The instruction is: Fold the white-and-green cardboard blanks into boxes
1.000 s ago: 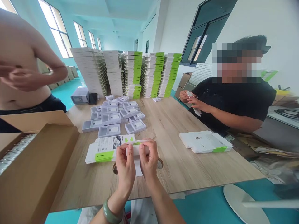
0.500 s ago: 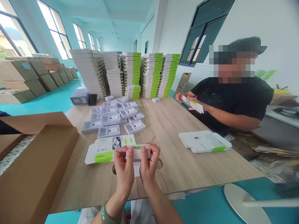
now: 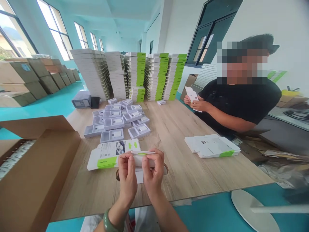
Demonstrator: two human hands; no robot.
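Note:
A white and green cardboard box is held edge-on between my two hands above the near part of the table. My left hand grips its left side, thumb on the near face and fingers behind. On the right side my right hand does the same. One flap of the box hangs down between my wrists. Just behind and left lies a stack of flat printed cartons, partly covered by my left hand. Farther back, several light plastic trays with small white parts in them are heaped up.
Tall stacks of boxes line the table's far edge. An open brown carton stands at left. More flat cartons lie at right. A co-worker sits to the right, holding a white carton.
My right thumb has shifted left along the box, and both hands still hold it. The co-worker has raised their carton and tilted it upright.

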